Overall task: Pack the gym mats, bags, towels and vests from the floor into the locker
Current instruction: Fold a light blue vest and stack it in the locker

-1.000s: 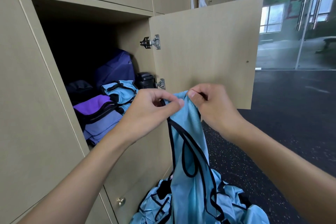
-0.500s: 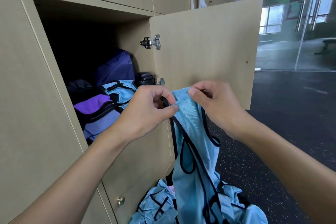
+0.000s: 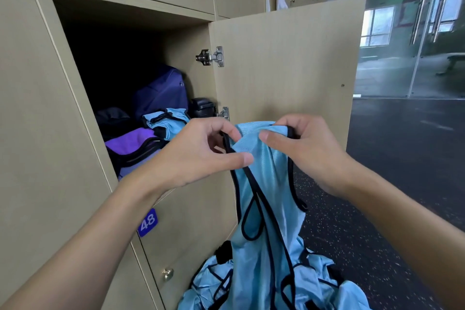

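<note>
A light blue vest with black trim [image 3: 266, 199] hangs in front of the open locker [image 3: 130, 17]. My left hand [image 3: 201, 153] pinches its black edge at the top left, and my right hand [image 3: 304, 148] grips the top right corner. Below it, more blue vests [image 3: 214, 284] lie heaped on the floor. Inside the locker sit a folded blue vest [image 3: 163, 121], a purple bag [image 3: 133, 143], a dark blue bag [image 3: 161, 90] and dark items behind them.
The locker door [image 3: 289, 58] stands open to the right, just behind my hands. A closed locker numbered 48 [image 3: 147, 223] is below, with a round knob [image 3: 167, 273] further down. Dark speckled floor [image 3: 402, 158] stretches right toward glass walls [image 3: 392, 45].
My hands have drawn apart, spreading the top of the vest wider. My left thumb has come off the cloth while the fingers keep the trim.
</note>
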### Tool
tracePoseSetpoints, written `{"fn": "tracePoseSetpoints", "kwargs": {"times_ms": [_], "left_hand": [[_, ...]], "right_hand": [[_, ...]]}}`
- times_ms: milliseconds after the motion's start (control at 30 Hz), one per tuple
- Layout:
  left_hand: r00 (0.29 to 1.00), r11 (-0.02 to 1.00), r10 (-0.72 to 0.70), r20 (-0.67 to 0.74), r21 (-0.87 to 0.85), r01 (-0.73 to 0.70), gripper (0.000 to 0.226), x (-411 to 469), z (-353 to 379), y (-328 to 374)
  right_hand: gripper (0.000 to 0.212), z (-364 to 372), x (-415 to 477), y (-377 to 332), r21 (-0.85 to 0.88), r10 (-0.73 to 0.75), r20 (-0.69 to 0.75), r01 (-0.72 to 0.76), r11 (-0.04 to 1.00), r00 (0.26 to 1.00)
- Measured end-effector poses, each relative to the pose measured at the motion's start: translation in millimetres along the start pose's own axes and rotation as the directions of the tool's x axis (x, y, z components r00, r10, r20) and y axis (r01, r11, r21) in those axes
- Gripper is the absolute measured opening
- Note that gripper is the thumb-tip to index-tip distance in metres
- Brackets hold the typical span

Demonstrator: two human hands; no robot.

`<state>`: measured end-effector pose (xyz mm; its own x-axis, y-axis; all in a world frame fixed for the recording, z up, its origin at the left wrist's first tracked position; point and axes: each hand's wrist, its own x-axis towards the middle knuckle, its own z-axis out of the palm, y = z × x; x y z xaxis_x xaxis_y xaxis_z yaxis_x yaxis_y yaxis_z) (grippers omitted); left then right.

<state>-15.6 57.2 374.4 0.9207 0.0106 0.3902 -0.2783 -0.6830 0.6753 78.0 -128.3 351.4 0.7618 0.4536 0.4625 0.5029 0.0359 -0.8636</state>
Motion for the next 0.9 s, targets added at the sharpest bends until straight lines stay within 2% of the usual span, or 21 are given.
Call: {"fn": "tracePoseSetpoints", "kwargs": {"times_ms": [67, 200, 267, 333, 400, 567, 667, 700, 767, 800, 900], "left_hand": [[1.000, 0.999, 0.024, -0.009, -0.043, -0.025, 0.037, 0, 4, 1], [0.990, 0.990, 0.104, -0.096, -0.088, -0.113, 0.021, 1, 11, 2], [0.982, 0.986, 0.110, -0.157, -0.105, -0.127, 0.017, 1, 9, 2], [0.976, 0.981, 0.093, -0.197, -0.152, -0.124, 0.014, 2, 5, 1], [0.977, 0.979, 0.069, -0.203, -0.173, -0.105, 0.015, 3, 2, -2], [0.981, 0.990, 0.035, -0.191, -0.124, -0.060, 0.021, 4, -1, -4], [0.974, 0.988, 0.044, -0.224, -0.132, -0.075, 0.021, 6, -2, 1], [0.971, 0.988, 0.046, -0.235, -0.136, -0.079, 0.023, 7, -1, 2], [0.966, 0.988, 0.042, -0.256, -0.135, -0.079, 0.029, 6, 2, 5], [0.963, 0.988, 0.041, -0.265, -0.132, -0.078, 0.032, 6, 3, 4], [0.962, 0.989, 0.068, -0.263, -0.109, -0.100, 0.034, 8, 8, 2]], "right_hand": [[0.021, 1, 0, -1, 0.054, 0.004, -0.029, -0.002, 0.999, 1.000], [0.023, 1, 2, -4, 0.110, -0.007, -0.060, 0.013, 0.994, 0.998], [0.028, -3, 2, -6, 0.094, -0.003, -0.008, 0.003, 0.996, 1.000], [0.040, -7, 1, -5, -0.010, 0.019, 0.085, -0.018, 1.000, 0.996], [0.035, -9, 0, 0, -0.147, 0.044, 0.130, -0.025, 0.989, 0.991], [0.032, -14, 4, 0, -0.273, -0.030, 0.076, 0.049, 0.961, 0.997], [0.013, -10, 4, -3, -0.290, -0.143, 0.019, 0.142, 0.946, 0.990], [0.012, -9, 4, -3, -0.318, -0.181, 0.020, 0.178, 0.931, 0.983], [0.026, -7, 4, -1, -0.359, -0.211, 0.009, 0.200, 0.912, 0.977], [0.029, -6, 4, 0, -0.317, -0.186, -0.011, 0.173, 0.933, 0.982], [0.036, -2, 4, 6, -0.039, -0.039, -0.051, 0.037, 0.999, 0.998]]}}
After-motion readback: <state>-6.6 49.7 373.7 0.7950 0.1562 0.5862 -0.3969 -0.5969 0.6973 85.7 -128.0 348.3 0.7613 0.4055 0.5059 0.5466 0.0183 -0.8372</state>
